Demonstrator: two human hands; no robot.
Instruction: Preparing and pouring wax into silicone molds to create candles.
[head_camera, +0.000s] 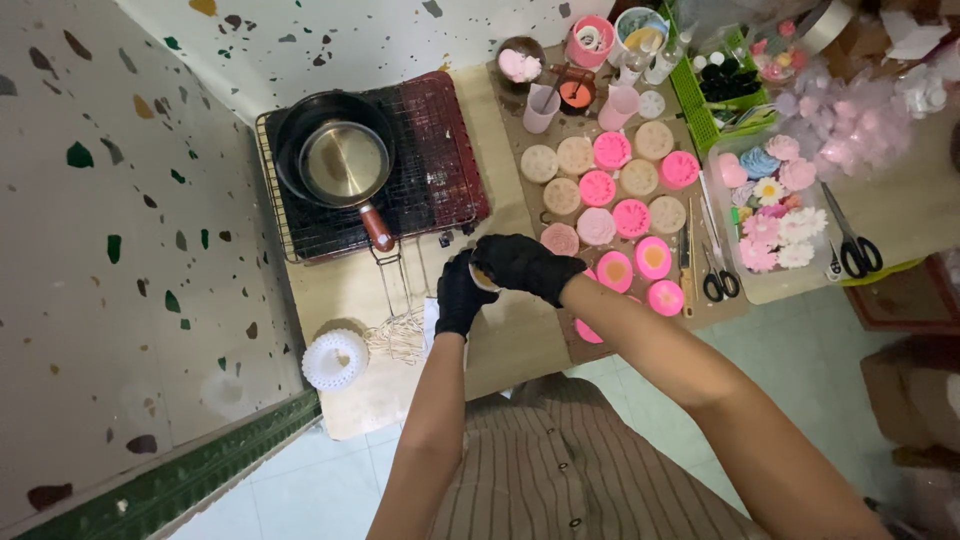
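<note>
Both my hands wear black gloves and meet over the low wooden table (500, 345). My left hand (458, 295) cups a small round mould (484, 277) from below. Over the top of that mould my right hand (524, 264) is closed, hiding most of it. Just right of my hands lie rows of round pink and beige moulds (615, 190) on a brown board, some filled with pink.
A portable stove (440, 180) with a wire rack carries a pot holding a small saucepan (343, 163). A white round mould (335, 360) and a wire whisk (400, 335) lie near the front edge. Cups, scissors (852, 245) and a tray of flower shapes (775, 215) fill the right.
</note>
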